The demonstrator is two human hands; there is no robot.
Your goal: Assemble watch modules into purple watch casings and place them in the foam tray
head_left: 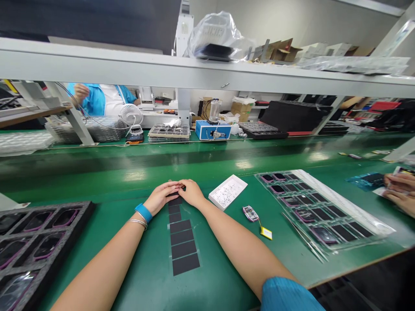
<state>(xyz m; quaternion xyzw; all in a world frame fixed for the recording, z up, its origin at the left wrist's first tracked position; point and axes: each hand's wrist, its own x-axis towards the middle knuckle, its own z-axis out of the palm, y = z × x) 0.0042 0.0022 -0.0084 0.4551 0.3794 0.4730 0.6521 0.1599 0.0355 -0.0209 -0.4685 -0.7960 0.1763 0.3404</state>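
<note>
Both of my hands meet at the far end of a strip of black rectangular stickers point(183, 242) on clear backing, which lies on the green bench mat. My left hand point(164, 194) has its fingers together over the strip's far end. Beside it, my right hand point(192, 193) has thumb and fingers pinched at the same spot; what they hold is hidden. To the right lies a small purple-framed device point(250, 213), joined by a wire to a yellow battery point(266, 233). A white box point(228, 192) of tiny parts sits just beyond.
A foam tray point(76, 233) with purple-framed devices stands at left. On the right are a clear blister tray point(301, 190) and tweezers point(304, 237). Another person's hands point(402, 192) work at the far right. A shelf beam point(207, 71) crosses above; a person in blue sits opposite.
</note>
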